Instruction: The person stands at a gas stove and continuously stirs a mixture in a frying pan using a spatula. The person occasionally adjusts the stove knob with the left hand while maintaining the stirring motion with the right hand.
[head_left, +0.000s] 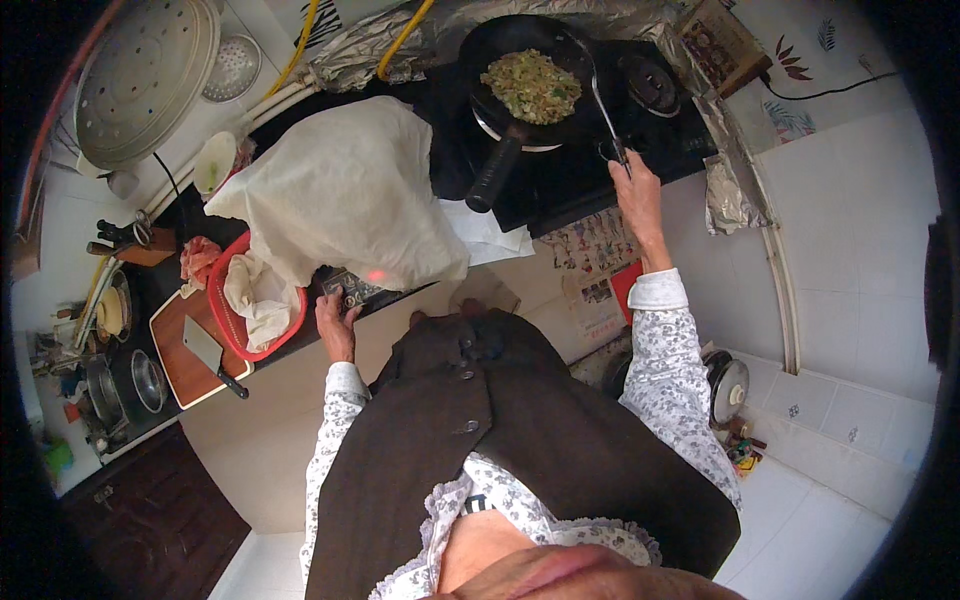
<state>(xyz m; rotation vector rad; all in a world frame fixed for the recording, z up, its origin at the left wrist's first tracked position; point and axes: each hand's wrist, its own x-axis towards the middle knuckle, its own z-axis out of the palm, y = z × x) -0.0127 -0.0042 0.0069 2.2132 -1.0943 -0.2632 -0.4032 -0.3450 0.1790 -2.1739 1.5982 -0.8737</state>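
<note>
My right hand is closed around the handle of a metal ladle or turner, whose far end reaches into a black wok at the stove. Chopped, cooked-looking food lies in the wok, and the wok's black handle points towards me. My left hand rests at the counter's front edge, its fingers on a dark patterned surface beside a large off-white cloth. That cloth drapes over something bulky that it hides.
Left of the cloth are a red plastic basket holding a pale cloth and a cutting board with a cleaver. A knife block stands behind them. Crumpled foil lines the stove's right side, near a second burner.
</note>
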